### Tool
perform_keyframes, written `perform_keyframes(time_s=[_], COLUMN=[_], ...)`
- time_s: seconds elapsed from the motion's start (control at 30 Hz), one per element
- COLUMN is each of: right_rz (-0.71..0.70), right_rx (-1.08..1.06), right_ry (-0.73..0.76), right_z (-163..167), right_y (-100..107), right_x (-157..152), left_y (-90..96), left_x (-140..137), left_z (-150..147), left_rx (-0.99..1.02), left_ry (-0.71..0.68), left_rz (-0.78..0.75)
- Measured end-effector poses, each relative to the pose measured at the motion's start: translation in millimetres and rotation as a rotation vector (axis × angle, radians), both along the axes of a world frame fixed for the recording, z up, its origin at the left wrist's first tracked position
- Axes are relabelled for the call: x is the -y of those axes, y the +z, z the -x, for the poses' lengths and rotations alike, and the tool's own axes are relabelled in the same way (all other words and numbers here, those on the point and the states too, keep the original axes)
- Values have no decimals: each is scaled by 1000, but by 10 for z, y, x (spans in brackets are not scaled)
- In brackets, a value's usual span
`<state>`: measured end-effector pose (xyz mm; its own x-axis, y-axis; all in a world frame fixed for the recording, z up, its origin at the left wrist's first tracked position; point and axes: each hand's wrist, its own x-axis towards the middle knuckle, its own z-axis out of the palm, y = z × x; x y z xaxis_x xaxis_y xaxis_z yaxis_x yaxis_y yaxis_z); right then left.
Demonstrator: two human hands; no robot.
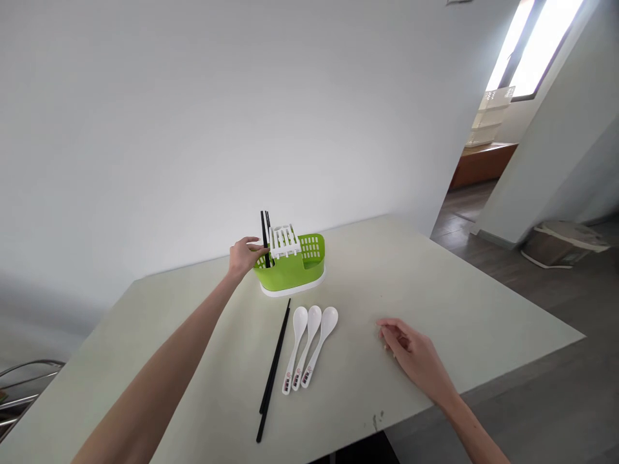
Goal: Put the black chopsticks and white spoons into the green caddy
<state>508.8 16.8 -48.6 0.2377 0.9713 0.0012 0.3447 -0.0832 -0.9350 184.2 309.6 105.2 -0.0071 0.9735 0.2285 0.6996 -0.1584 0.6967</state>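
My left hand (244, 256) reaches to the left end of a green cutlery holder (294, 267) with a white base and a white slotted insert (284, 240). Its fingers pinch black chopsticks (265, 235) that stand upright in the holder's left compartment. In front of the holder, a pair of black chopsticks (274, 370) lies flat on the pale table (449, 283). Three white soup spoons (309, 345) lie side by side just right of them. My right hand (411, 354) rests on the table to the right of the spoons, fingers loosely curled, holding nothing.
A white wall runs behind the table. The table's right edge drops to a dark wood floor with a flat bag (563, 241) on it. A doorway at the right shows a wooden bench (481, 161) with a white basket (491, 116). A metal rack (22, 386) sits at far left.
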Motion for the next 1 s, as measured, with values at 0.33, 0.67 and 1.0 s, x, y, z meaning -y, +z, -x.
perform_keyframes(time_s=[0.33, 0.67, 1.0], right_rz=[-31, -32, -28], right_rx=[4, 10, 39], right_ry=[-16, -18, -34], right_z=[11, 5, 0], right_y=[23, 1, -10], right_x=[14, 15, 21], left_y=[-33, -23, 256], left_x=[-32, -23, 558], left_z=[-16, -37, 16], left_rx=[28, -95, -108], left_ry=[20, 46, 26], left_rz=[36, 69, -439])
